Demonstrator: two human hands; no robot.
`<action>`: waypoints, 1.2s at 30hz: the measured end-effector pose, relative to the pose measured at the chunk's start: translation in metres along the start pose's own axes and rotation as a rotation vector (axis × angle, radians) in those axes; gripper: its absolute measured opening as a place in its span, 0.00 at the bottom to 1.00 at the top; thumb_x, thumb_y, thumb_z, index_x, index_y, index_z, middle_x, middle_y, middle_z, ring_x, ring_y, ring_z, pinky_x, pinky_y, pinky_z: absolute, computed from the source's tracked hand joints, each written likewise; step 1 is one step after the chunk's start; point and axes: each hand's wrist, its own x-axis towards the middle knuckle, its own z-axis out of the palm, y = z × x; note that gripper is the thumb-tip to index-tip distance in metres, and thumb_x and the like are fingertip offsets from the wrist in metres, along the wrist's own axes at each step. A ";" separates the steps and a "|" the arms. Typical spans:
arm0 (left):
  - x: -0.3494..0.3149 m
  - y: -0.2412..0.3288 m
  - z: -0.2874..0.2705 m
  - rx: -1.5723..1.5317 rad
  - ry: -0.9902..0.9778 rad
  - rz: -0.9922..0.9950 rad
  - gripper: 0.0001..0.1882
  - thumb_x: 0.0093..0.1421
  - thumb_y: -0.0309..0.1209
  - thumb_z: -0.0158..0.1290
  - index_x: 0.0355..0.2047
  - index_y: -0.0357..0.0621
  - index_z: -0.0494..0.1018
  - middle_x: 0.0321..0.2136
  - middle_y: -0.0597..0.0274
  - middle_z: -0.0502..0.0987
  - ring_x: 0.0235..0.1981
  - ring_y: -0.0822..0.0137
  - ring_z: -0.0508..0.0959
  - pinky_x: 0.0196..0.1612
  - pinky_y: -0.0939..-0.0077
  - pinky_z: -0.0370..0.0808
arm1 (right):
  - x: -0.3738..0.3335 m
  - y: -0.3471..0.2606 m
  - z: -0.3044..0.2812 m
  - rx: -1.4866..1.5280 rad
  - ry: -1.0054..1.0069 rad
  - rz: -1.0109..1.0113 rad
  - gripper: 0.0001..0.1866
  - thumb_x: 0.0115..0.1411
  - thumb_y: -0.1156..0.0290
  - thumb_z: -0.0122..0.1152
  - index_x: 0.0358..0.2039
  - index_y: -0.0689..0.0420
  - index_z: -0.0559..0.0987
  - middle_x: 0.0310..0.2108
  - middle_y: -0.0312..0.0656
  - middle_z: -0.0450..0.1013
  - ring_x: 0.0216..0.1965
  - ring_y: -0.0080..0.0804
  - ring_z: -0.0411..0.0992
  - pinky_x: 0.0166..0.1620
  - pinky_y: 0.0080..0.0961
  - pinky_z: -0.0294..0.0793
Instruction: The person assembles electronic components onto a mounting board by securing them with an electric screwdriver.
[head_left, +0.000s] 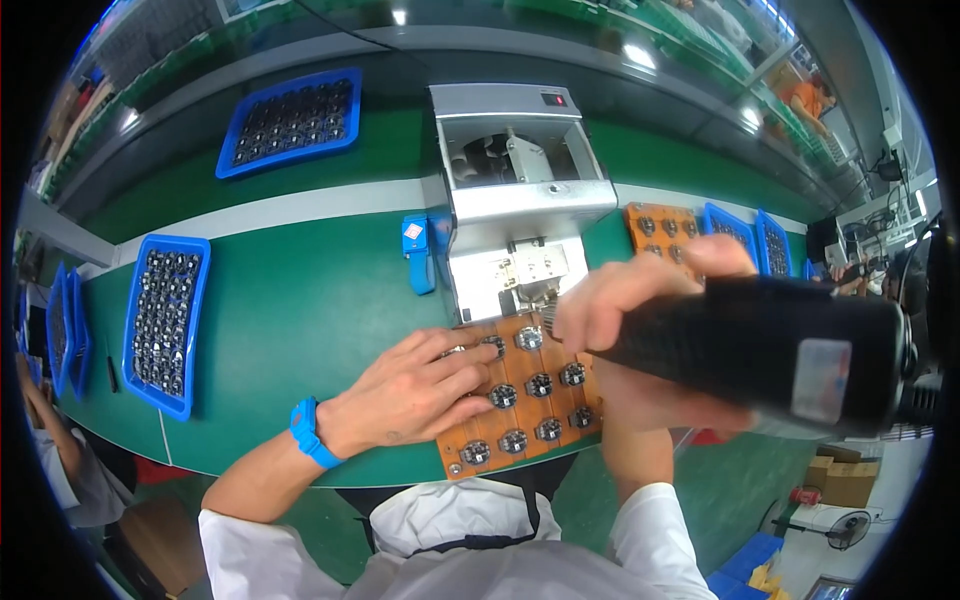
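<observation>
A thick black electric screwdriver (745,350) is gripped in my right hand (655,325), its narrow end pointing left toward the orange-brown fixture board (470,425). That board lies at the table's near edge and bears rows of small round metal-and-black parts (540,385). My left hand (425,385), with a blue strap (312,435) round its wrist, lies over the board's left side with fingers apart. Its fingertips touch or nearly touch parts in the upper and middle rows. Beyond the board stands a silver screw feeder (525,205); the tool's tip is near its front and partly hidden by my fingers.
Blue trays of small parts stand at the left (165,325) and far left back (290,122). A blue strapped device (417,255) lies beside the feeder. Another loaded fixture board (662,232) and blue trays (735,232) are at the right. A fan (848,530) stands lower right.
</observation>
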 end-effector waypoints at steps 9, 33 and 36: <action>0.001 -0.002 0.001 -0.007 -0.011 0.002 0.14 0.61 0.39 0.57 0.41 0.44 0.75 0.52 0.62 0.75 0.53 0.57 0.72 0.52 0.62 0.71 | 0.026 -0.003 -0.002 0.217 0.123 -0.178 0.47 0.60 0.28 0.42 0.64 0.55 0.54 0.22 0.41 0.65 0.16 0.32 0.66 0.20 0.33 0.72; 0.002 -0.003 -0.002 -0.018 -0.036 -0.002 0.14 0.60 0.39 0.57 0.39 0.43 0.74 0.51 0.61 0.75 0.54 0.58 0.72 0.52 0.63 0.71 | 0.042 -0.002 -0.005 0.242 0.088 -0.103 0.51 0.60 0.25 0.35 0.66 0.58 0.51 0.22 0.40 0.65 0.16 0.30 0.66 0.21 0.32 0.71; 0.004 -0.001 -0.001 -0.032 -0.035 -0.015 0.15 0.59 0.39 0.58 0.42 0.44 0.75 0.52 0.63 0.76 0.53 0.56 0.73 0.51 0.62 0.72 | 0.028 0.010 -0.003 0.100 0.103 -0.027 0.55 0.54 0.21 0.38 0.65 0.58 0.51 0.20 0.44 0.68 0.16 0.35 0.69 0.23 0.34 0.74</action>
